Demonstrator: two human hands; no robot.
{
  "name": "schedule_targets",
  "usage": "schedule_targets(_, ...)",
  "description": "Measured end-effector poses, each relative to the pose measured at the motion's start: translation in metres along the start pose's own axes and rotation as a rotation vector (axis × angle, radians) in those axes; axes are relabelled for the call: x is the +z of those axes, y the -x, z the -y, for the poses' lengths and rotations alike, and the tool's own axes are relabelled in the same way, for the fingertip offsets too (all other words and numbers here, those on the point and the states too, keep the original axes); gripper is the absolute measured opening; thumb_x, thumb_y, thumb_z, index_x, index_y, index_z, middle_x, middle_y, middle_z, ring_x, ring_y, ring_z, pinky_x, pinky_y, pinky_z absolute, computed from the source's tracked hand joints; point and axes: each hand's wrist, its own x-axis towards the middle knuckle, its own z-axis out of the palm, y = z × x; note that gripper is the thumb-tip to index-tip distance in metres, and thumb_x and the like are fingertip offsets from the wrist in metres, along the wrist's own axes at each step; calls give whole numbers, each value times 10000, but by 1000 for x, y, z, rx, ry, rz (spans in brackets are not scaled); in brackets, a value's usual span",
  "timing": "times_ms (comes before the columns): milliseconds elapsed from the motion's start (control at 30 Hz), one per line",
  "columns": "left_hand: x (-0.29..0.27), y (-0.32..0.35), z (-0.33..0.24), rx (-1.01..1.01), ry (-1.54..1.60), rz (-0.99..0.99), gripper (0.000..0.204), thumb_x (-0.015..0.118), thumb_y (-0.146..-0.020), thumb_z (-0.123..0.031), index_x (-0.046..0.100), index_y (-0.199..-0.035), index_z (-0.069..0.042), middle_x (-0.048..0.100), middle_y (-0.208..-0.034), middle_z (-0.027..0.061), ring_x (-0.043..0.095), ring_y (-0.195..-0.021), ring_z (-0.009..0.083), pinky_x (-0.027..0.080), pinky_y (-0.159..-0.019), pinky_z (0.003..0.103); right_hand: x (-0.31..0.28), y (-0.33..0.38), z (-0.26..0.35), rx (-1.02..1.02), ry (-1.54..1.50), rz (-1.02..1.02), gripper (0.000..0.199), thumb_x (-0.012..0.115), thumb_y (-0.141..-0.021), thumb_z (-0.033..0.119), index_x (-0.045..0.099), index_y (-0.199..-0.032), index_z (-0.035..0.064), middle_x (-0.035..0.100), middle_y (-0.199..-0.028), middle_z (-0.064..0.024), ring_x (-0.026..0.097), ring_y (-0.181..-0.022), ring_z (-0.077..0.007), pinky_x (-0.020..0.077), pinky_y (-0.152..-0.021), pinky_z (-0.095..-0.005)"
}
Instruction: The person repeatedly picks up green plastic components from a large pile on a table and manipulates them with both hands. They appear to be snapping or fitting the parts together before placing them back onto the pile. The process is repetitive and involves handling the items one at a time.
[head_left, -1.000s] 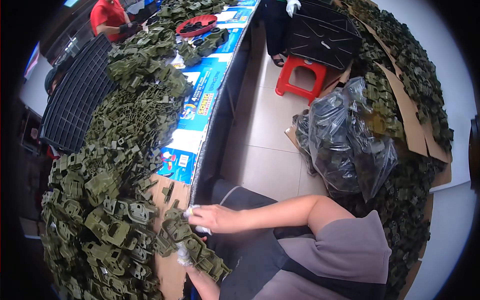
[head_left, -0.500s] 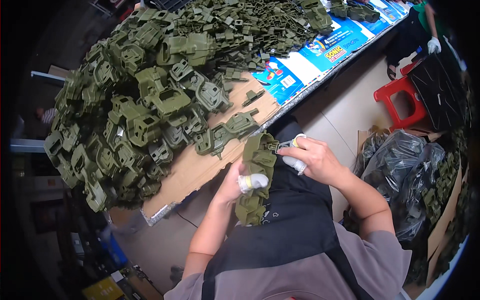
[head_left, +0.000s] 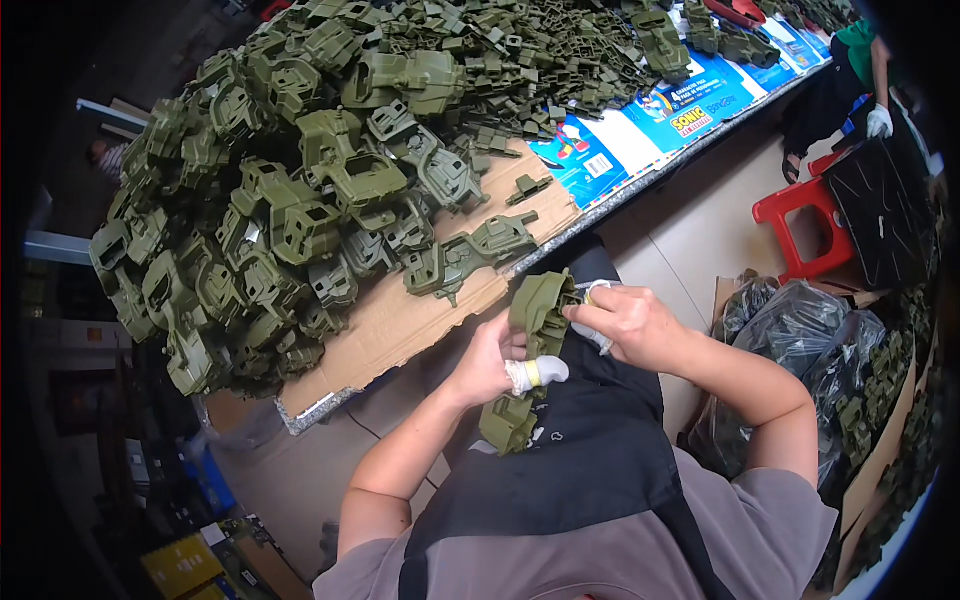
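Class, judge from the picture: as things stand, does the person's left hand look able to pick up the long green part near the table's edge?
Probably not yet: the left hand is holding a green shell. Otherwise, the way to the long part looks free.

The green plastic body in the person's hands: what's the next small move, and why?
Perhaps the right hand should press gently inward at the upper end of the green plastic body: that hand is there, while the left hand grips the body lower down. What the right hand may hold is mostly hidden.
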Motion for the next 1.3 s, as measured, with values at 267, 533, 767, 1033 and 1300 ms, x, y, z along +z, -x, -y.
schedule_targets(267, -3, -6, -1, -55, -20, -30, 633, 746, -652, -55, 418, -1191, -7, 546, -1075, 70, 557, -949, 158, 476, -795, 295, 7, 1, -15, -25, -164, -60, 342, 571, -549, -36, 594, -879, 52, 538, -691, -88, 566, -648, -267, 463, -548, -363)
schedule_targets(533, -8, -8, -2, 7, 152, -140, 620, 706, -642, 13, 399, -1181, 14, 535, -1082, 121, 570, -925, 200, 489, -778, 320, 9, -18, -37, -84, -324, 118, 301, 571, -699, 31, 542, -997, 66, 566, -885, -127, 564, -852, -298, 461, -694, -367)
schedule_targets(767, -37, -3, 31, -44, 490, -336, 423, 418, -875, -272, 447, -1166, 34, 580, -991, 169, 603, -800, 250, 517, -703, 319, 9, -63, -122, 38, 217, -102, 435, 559, -657, 33, 548, -1079, 138, 500, -1044, -139, 476, -1015, -331, 408, -846, -387)
schedule_targets(1033, 2, 32, 25, -89, 572, -244, 504, 401, -894, -313, 274, -1323, -81, 374, -1279, 125, 562, -901, 230, 509, -765, 402, 51, -91, -134, 125, 188, -117, 226, 502, -719, 120, 523, -943, 121, 479, -950, -114, 487, -936, -276, 437, -756, -350)
schedule_targets(1300, 10, 25, 33, -144, 614, -359, 554, 444, -866, -405, 315, -1315, -107, 437, -1248, 137, 600, -724, 217, 530, -646, 338, 78, -113, -132, -23, 266, -188, 244, 519, -736, 141, 580, -971, 162, 491, -940, -132, 511, -937, -285, 440, -749, -376)
